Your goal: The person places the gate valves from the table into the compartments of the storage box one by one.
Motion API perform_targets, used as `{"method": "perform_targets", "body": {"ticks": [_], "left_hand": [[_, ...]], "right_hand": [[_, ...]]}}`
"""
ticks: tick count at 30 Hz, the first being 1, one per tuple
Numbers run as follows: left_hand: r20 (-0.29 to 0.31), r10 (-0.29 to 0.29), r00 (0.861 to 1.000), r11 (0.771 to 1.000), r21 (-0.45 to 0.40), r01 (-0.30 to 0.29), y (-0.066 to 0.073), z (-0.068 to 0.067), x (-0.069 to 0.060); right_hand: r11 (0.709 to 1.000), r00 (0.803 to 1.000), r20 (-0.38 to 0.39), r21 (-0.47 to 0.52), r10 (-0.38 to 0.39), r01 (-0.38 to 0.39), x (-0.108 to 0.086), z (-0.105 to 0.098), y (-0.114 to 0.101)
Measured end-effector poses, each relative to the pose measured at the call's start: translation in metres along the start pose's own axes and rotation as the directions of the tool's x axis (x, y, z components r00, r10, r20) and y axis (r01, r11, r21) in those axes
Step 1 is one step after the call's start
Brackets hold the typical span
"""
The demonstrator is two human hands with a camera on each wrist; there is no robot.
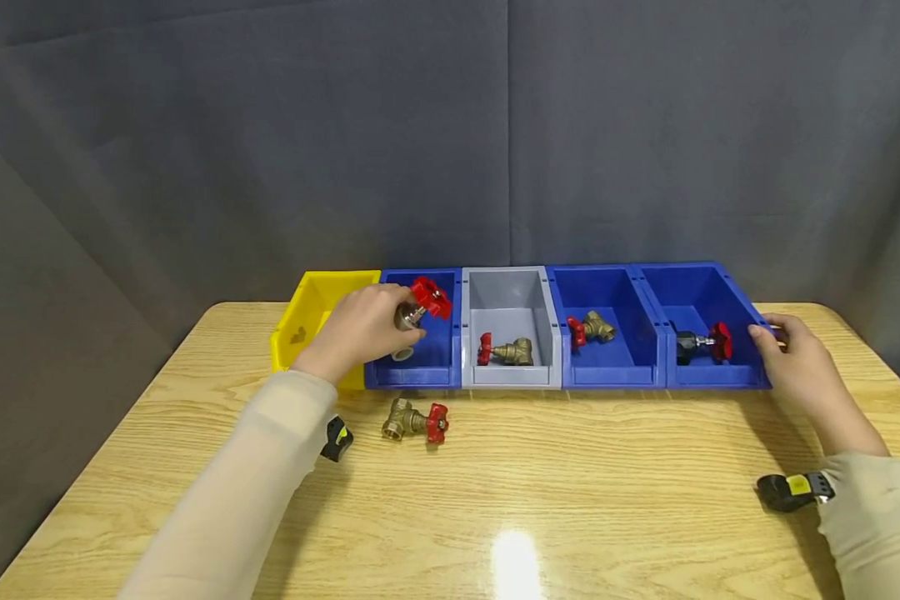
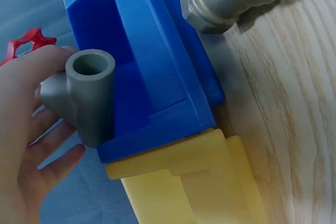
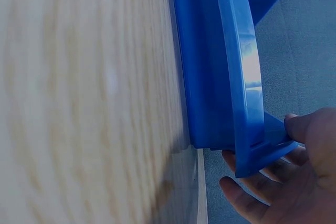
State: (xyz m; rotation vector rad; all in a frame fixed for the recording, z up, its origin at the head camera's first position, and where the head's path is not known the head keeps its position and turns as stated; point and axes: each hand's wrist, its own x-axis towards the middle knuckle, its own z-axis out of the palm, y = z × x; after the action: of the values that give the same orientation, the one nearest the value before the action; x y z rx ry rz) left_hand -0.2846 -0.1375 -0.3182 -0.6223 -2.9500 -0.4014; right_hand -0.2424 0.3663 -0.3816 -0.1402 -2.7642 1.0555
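Note:
My left hand (image 1: 367, 321) grips a grey plastic valve (image 2: 92, 95) with a red handwheel (image 1: 431, 297), over the left blue bin (image 1: 412, 377). In the left wrist view the valve's open pipe end faces the camera. At the far right of the row, my right hand (image 1: 798, 367) pinches the side wall of the end blue bin (image 1: 720, 377), thumb on one side and fingers on the other. That bin contains a black valve (image 1: 687, 344) with a red handwheel. On the table before the left blue bin lies a brass valve (image 1: 405, 419).
A yellow bin (image 1: 288, 325) stands at the row's left end. The grey bin (image 1: 512, 379) and the blue bin beside it (image 1: 611, 377) each hold a brass valve with a red handwheel. Behind the wooden table (image 1: 570, 475) hangs a dark grey curtain (image 1: 420, 150).

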Motion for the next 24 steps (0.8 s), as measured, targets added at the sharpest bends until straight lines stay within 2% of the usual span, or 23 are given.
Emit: {"method": "perform_targets", "body": {"ticks": [7, 15, 24], "left_hand": [[0.049, -0.033, 0.998, 0.999, 0.025, 0.032, 0.0, 0.002, 0.008], [0.07, -0.065, 0.995, 0.998, 0.032, 0.063, -0.001, 0.007, 0.013], [0.083, -0.067, 0.994, 0.989, 0.134, 0.056, 0.003, 0.013, 0.014]], "right_hand": [[1.0, 1.0, -0.004, -0.004, -0.015, 0.015, 0.0, 0.0, 0.001], [1.0, 1.0, -0.004, -0.007, -0.012, 0.012, 0.001, 0.0, 0.001], [1.0, 1.0, -0.006, -0.007, -0.016, 0.016, 0.002, 0.0, 0.002]]}}
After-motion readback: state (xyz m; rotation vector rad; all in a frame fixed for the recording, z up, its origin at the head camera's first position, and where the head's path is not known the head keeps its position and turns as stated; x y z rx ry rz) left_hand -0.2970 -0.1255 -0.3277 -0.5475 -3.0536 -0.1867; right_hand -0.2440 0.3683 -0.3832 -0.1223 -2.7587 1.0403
